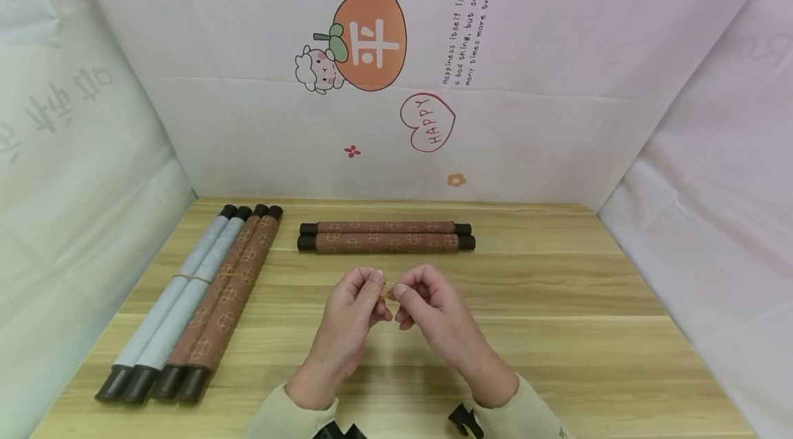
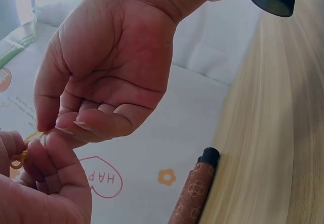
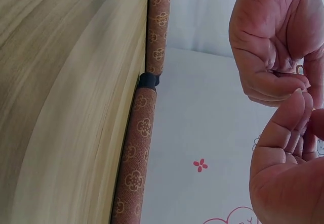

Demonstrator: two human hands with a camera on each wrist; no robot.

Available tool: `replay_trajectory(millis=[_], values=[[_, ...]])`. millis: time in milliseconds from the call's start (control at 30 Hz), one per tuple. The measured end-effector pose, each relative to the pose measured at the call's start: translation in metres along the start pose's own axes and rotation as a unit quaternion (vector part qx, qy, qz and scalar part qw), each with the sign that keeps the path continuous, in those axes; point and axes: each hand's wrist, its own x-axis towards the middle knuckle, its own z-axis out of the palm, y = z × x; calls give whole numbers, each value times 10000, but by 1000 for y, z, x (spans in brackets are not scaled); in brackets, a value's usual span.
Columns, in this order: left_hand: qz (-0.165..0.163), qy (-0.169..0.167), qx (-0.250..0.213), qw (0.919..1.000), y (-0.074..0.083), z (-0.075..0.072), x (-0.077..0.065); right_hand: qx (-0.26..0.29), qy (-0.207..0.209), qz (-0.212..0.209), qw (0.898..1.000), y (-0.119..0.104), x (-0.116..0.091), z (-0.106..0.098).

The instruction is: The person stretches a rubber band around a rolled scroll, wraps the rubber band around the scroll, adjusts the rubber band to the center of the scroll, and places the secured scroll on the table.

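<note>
My left hand (image 1: 354, 312) and right hand (image 1: 436, 308) meet above the middle of the table, thumbs and fingertips close together. Between them is a thin yellowish rubber band (image 2: 18, 159), pinched by both hands; fingers cover much of it. One small loop shows at the right fingertips in the right wrist view. Just beyond the hands, two brown scrolls (image 1: 387, 241) with a flower pattern and black ends lie side by side, crosswise, touching neither hand.
At the left lie two light blue scrolls (image 1: 180, 294) and two more brown scrolls (image 1: 226, 294), slanted side by side, with thin bands around their middles. A printed white cloth (image 1: 526, 143) stands behind the wooden table (image 1: 588, 329), and white cloths hang at both sides.
</note>
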Motion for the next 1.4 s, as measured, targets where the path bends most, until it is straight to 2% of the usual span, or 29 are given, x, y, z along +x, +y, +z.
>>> replay_trajectory(millis=[200, 433, 700, 967, 1267, 1400], values=[[-124, 8, -239, 9996, 0, -3, 0, 375, 303, 242, 9985, 1, 1, -1], [-282, -127, -202, 9993, -2, -3, -2, 579, 482, 161, 9970, 4, 3, -1], [-313, -89, -187, 9993, -4, -4, -4, 592, 612, 171, 9962, 5, 3, -2], [-122, -105, -3, 9999, -8, -5, -3, 640, 606, 135, 9960, 5, 3, -1], [-87, 117, 311, 9994, -7, -4, -2, 149, 513, 123, 9985, 1, 1, -1], [39, 153, 448, 9989, -6, -3, -2, -257, 673, -114, 9973, 0, 0, -3]])
